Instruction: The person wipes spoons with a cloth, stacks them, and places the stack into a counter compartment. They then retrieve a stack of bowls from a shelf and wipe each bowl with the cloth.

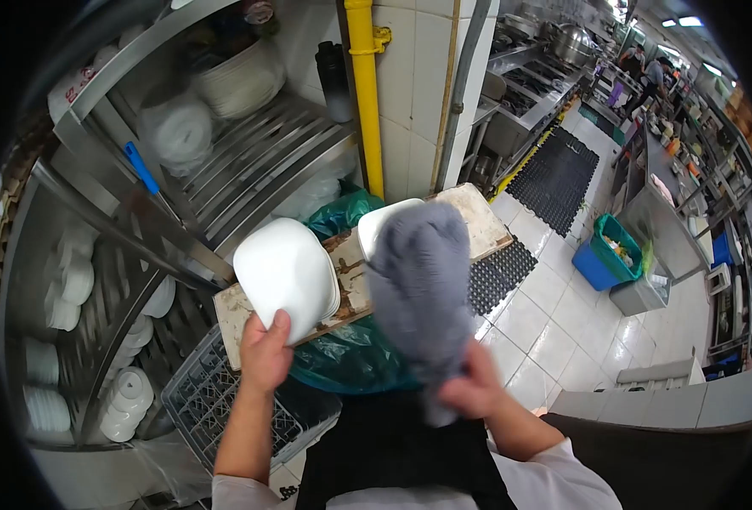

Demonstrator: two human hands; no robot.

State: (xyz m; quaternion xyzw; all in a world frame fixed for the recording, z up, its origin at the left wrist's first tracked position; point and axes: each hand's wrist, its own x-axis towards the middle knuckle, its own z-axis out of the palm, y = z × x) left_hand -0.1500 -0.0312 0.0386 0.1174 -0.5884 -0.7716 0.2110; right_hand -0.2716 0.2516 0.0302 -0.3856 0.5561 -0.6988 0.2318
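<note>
My left hand [265, 353] grips the near edge of a small stack of white rounded-square plates [281, 270], thumb on top and the other fingers hidden. The stack is over the left part of a worn wooden board [355, 285]. In my right hand [471, 387] a grey cloth [423, 276] is bunched, its lower end in the closed fingers; hand and cloth are slightly blurred. The cloth partly covers another white dish [379, 228] on the board, to the right of the stack.
Metal racks [257, 140] with white dishes stand at the left. Below the board are a green bag [350, 361] and a grey plastic crate [214, 399]. A yellow pipe [364, 93] runs up the wall. A lined blue bin [597, 265] stands at right; people [652, 76] are far back.
</note>
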